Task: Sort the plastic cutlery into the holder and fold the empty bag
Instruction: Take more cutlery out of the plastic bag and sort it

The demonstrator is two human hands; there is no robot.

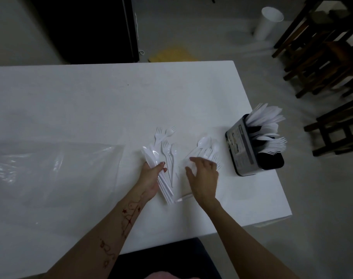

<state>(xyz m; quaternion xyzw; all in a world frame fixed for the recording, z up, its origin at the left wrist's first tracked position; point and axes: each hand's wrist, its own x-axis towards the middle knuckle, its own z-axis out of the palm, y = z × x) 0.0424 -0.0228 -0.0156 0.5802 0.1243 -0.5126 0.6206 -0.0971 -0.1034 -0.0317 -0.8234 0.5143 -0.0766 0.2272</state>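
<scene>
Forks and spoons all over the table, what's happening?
A person is sorting white plastic cutlery. The left hand grips a bundle of knives, while the right hand reaches over loose forks and spoons. The holder at the table's right edge is partly filled. The clear bag lies unfolded.

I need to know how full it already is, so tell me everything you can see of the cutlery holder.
The cutlery holder is a dark, box-shaped caddy with a grey printed label on its side. It stands near the table's right edge, to the right of both hands, and neither touches it. Open at the top, it holds white plastic knives at the far end, spoons in the middle and forks nearer, all fanning out rightward. Its nearest section looks empty. Loose cutlery lies apart from it, to its left.
</scene>
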